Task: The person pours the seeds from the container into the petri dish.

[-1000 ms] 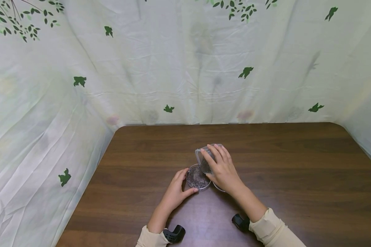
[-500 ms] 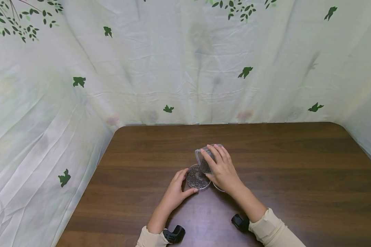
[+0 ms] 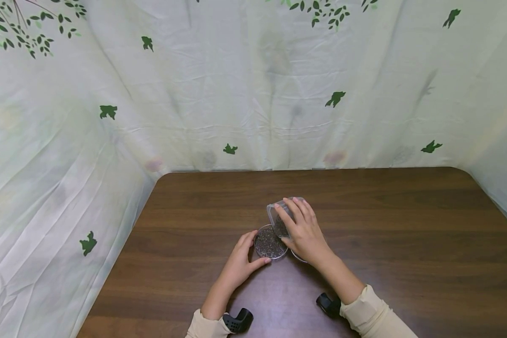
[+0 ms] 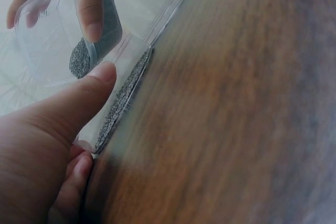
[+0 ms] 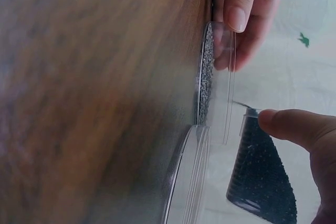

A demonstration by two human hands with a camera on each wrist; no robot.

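Note:
My left hand [image 3: 238,258] holds a round clear dish [image 5: 224,82] by its side, thumb on one side and fingers on the other. Dark grey granules [image 3: 269,241] cover the dish's floor in a layer. Above its far right rim, my right hand [image 3: 306,237] grips a clear plastic tub [image 4: 50,22], tilted with its mouth towards the dish. More dark granules [image 5: 262,166] lie inside the tub, and in the right wrist view a thin dark stream [image 5: 241,104] leaves its lip. Part of the tub is hidden behind the right fingers.
A second clear round piece, a dish or lid [image 5: 185,182], lies right beside the dish, partly under the right hand. Both stand on a brown wooden table [image 3: 186,206]. A white curtain [image 3: 245,94] with green prints hangs behind the table's far edge.
Both hands have stayed nearly still. The granule surface in the dish has turned from patchy pale grey to darker and more evenly speckled.

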